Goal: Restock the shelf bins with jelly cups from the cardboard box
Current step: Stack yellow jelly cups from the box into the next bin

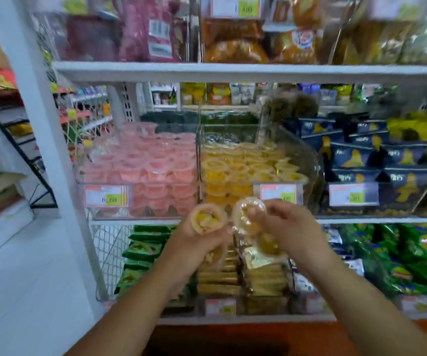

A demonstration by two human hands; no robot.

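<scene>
Head view, frame blurred by motion. Both hands are raised in front of the middle shelf [233, 220], just below its front edge.

Left hand [197, 240]: closed around yellow jelly cups. One cup [208, 218] faces the camera at the fingertips; a second cup [213, 256] shows under the palm. Two counted here.

Right hand [281, 224]: fingers clamped on a cup [248, 214] with a clear lid; another yellow cup [267, 244] hangs beneath it. Two counted; whether more are held I cannot tell.

The hands are nearly touching at the fingertips, cups side by side.

Middle shelf, two clear bins touching along one wall:
- pink jelly bin [109, 214], toward the left end, piled high with pink cups, too many and too blurred to count;
- yellow jelly bin [310, 160], directly behind the hands, filled with yellow cups, lower at its rear.

Price tags [105, 196] on the front edge: three counted, one on each jelly bin and one further right.

Right of the yellow bin: dark blue snack bags [356, 156], stacked in rows. The upper shelf carries red and orange packets, unreadable.

Lower shelf: green packets [143, 249] at left, golden-brown packs [218, 281] in the middle behind the wrists, green bags [412, 255] at right. The forearms hide part of the middle packs.

The cardboard box cannot be identified here.
</scene>
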